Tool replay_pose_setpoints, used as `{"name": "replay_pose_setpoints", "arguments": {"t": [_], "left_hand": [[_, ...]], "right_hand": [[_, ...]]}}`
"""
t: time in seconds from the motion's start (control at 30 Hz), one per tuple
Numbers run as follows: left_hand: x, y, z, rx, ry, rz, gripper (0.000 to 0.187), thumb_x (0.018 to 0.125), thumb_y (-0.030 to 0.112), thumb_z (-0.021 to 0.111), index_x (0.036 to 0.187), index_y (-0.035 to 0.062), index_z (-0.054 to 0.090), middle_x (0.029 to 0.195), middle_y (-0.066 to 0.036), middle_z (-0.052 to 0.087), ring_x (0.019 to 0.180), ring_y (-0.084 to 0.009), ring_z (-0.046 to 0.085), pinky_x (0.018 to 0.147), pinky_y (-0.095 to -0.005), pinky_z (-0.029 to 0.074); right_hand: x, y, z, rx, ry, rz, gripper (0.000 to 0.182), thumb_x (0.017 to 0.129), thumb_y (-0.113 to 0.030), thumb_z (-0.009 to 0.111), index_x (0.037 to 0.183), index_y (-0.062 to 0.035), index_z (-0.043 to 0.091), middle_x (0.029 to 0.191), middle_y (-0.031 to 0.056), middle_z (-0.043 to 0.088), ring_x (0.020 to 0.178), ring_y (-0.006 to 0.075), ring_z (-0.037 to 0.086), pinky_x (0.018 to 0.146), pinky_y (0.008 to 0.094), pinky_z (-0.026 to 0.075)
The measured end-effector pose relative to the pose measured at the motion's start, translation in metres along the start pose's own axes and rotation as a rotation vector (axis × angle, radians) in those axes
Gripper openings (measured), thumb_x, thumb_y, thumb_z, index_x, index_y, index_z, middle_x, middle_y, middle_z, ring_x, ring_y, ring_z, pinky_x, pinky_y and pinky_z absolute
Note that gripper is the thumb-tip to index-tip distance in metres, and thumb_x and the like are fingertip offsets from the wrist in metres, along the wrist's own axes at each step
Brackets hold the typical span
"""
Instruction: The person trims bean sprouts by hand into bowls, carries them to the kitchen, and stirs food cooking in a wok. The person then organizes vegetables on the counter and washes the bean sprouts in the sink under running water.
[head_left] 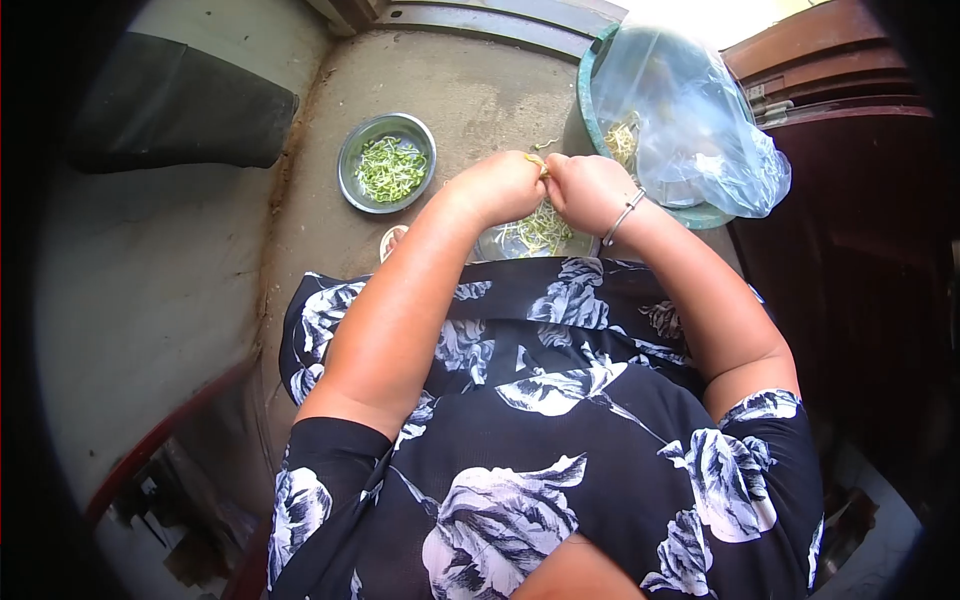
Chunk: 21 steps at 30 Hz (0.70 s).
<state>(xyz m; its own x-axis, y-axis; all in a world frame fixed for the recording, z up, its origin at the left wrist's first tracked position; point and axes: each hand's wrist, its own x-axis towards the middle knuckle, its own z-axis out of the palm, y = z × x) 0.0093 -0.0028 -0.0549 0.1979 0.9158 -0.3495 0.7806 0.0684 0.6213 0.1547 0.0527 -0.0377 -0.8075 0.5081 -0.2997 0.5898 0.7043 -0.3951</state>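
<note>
My left grip [505, 187] and my right grip [597, 192] are close together out in front of me, with the fingers curled in tight. Both of them are pinching a thin, yellowish sprout [543, 170], which is in the small space where my two fists meet. Most of it is hidden by my fingers, so I cannot tell how long it is. Another bit of sprout [545, 145] shows just past my fists, but I cannot tell if I have hold of it. Right under my fists is a bowl [490, 245] with a heap of pale sprouts [540, 230] in it, and my right arm and the edge of my dress [560, 480] are close to it. To the left, a round metal bowl [346, 180] sits on the floor [470, 95] with green and white sprouts [390, 170] inside. To the right of my fists is a big green tub [585, 75]. A thin, see-through plastic bag [690, 110] lies in it and hangs over its side, and some yellow sprouts [622, 142] show there too. I have a silver bracelet [624, 216] on my right wrist. My dress is black with big white and grey flowers on it.
</note>
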Motion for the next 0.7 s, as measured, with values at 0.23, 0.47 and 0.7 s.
{"name": "replay_pose_setpoints", "arguments": {"t": [0.23, 0.47, 0.7], "left_hand": [[0.0, -0.001, -0.011, -0.045, 0.103, 0.047, 0.023, 0.081, 0.018, 0.048, 0.086, -0.0013, 0.06, 0.092, -0.024, 0.061, 0.088, -0.0391, 0.057, 0.076, -0.0425, 0.045], [0.0, 0.0, -0.017, -0.202, 0.283, 0.254, 0.02, 0.083, 0.018, 0.049, 0.08, -0.0013, 0.053, 0.073, -0.02, 0.057, 0.07, -0.0365, 0.055, 0.066, -0.0416, 0.044], [-0.002, -0.007, -0.027, -0.212, 0.229, 0.087, 0.021, 0.084, 0.02, 0.05, 0.084, -0.0009, 0.054, 0.077, -0.02, 0.058, 0.073, -0.0325, 0.056, 0.068, -0.0405, 0.045]], "right_hand": [[0.007, 0.004, 0.016, -0.043, 0.226, 0.062, 0.017, 0.083, -0.02, 0.046, 0.086, -0.0039, 0.051, 0.069, 0.0192, 0.061, 0.067, 0.036, 0.062, 0.063, 0.0456, 0.049], [0.019, 0.06, -0.009, 0.391, 0.354, 0.413, 0.027, 0.086, -0.023, 0.044, 0.085, 0.0007, 0.057, 0.081, 0.0232, 0.061, 0.082, 0.0376, 0.059, 0.073, 0.0434, 0.046], [-0.009, 0.107, -0.034, -0.441, 0.781, 0.288, 0.032, 0.083, -0.027, 0.056, 0.11, -0.0103, 0.057, 0.105, 0.015, 0.06, 0.086, 0.0301, 0.061, 0.081, 0.039, 0.047]]}}
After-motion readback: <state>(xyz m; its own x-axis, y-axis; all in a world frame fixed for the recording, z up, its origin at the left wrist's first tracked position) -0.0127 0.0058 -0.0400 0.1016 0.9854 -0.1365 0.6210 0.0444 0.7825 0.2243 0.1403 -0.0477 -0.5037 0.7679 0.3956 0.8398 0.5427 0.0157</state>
